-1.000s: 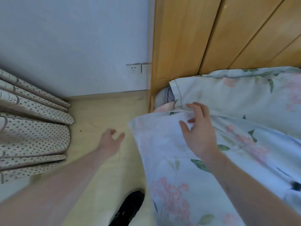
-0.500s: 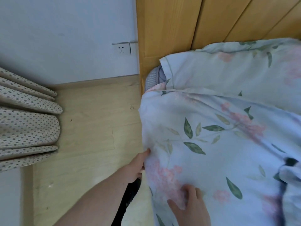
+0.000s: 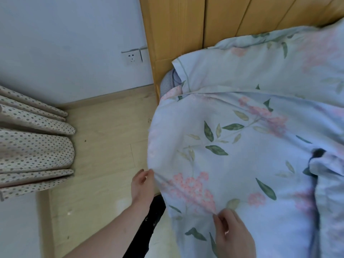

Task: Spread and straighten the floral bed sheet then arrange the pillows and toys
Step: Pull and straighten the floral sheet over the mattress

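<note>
1. My left hand [image 3: 142,185] reaches to the side edge of the floral bed sheet [image 3: 232,146], where the cloth drops off the bed toward the floor [image 3: 104,142]. My thumb and fingertips close on that hem in a light pinch, and the fabric puckers at the spot.
2. My right hand [image 3: 232,233] lies on top of the sheet near the bottom of the view, fingers curled, thumb and forefinger nipping a small fold of cloth beside a cluster of pink blossoms.
3. The sheet covers the corner of the bed in pale blue with green leaves and pink flowers. It bulges in a rounded hump between my two hands and the headboard end.
4. A pillow [image 3: 260,67] in the same floral print lies at the top, against the wooden panels [image 3: 176,34]. Its corner overlaps the sheet's upper edge.
5. A grey mesh patch of mattress [image 3: 168,83] shows at the corner, between pillow and wood.
6. A dark item [image 3: 318,153] peeks from a fold at the right; I cannot tell what it is.
7. Dotted curtains [image 3: 33,146] hang at the left, a wall socket [image 3: 132,57] sits above the skirting, and my black-clad leg [image 3: 149,220] stands beside the bed.
</note>
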A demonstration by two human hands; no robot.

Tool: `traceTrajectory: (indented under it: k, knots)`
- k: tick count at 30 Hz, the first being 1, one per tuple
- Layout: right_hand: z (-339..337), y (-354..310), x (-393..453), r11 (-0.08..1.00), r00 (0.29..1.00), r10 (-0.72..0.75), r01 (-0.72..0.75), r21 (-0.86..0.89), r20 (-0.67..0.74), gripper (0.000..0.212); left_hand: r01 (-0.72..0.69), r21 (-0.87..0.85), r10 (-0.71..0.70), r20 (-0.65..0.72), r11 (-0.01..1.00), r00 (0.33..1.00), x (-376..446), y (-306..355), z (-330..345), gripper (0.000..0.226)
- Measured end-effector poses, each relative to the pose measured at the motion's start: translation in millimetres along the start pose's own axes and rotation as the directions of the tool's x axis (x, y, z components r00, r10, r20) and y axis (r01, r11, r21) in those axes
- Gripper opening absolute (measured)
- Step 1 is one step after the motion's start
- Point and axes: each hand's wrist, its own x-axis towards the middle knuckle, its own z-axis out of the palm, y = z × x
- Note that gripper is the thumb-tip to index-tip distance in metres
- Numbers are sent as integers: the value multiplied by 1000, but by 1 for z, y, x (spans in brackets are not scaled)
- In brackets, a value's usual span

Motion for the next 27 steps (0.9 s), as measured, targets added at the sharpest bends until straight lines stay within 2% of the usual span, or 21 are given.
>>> traceTrajectory:
  k: [1, 3, 4, 5, 6, 10, 12, 15, 17, 18, 21, 22, 25, 27]
  knots:
    - [-2, 0, -4, 1000, 1000, 7, -7, 18, -20, 40, 126, -101, -119, 73, 987, 990, -4, -1, -2, 22]
    - [-5, 2, -12, 998, 998, 22, -18, 54, -61, 40, 411, -235, -320, 343, 881, 883, -11, -4, -9, 23]
    - [-6, 3, -16, 997, 997, 20, -15, 69, -71, 39, 496, -241, -356, 452, 834, 818, -15, -5, -13, 24]
    - [-8, 4, -19, 997, 997, 18, -12, 80, -76, 38, 522, -215, -361, 509, 825, 781, -18, -5, -15, 27]
    - [-10, 5, -20, 996, 997, 18, -12, 85, -73, 35, 509, -189, -351, 525, 840, 775, -18, -5, -16, 30]
    - [-15, 8, -18, 996, 1000, 15, -12, 92, -24, 27, 339, -175, -238, 428, 924, 872, -11, 4, -23, 29]
    - [-15, 9, -17, 990, 998, 48, -41, 133, -47, 25, 341, -165, -219, 500, 925, 838, -7, 8, -32, 38]
    - [-7, 1, -29, 952, 979, 184, -156, 265, -85, 30, 360, -125, -214, 612, 925, 761, -10, 19, -50, 37]
    - [8, -13, -44, 930, 976, 218, -215, 299, 21, 41, 309, -143, -166, 600, 940, 783, -11, 30, -59, 38]
    - [17, -21, -53, 935, 978, 182, -205, 289, 104, 46, 269, -172, -129, 565, 948, 815, -13, 36, -61, 41]
    - [56, -53, -74, 992, 954, -22, -17, 129, 297, 61, 126, -219, -43, 348, 968, 937, -20, 50, -62, 39]
    - [70, -67, -76, 998, 953, -27, 8, 64, 302, 68, 96, -230, -26, 290, 969, 957, -22, 53, -61, 37]
    - [94, -102, -68, 996, 951, 84, -84, -11, 298, 77, 12, -244, 42, 216, 970, 976, -25, 64, -56, 33]
    - [107, -114, -59, 996, 956, 76, -83, 13, 285, 54, -58, -230, 96, 158, 972, 983, -14, 73, -58, 31]
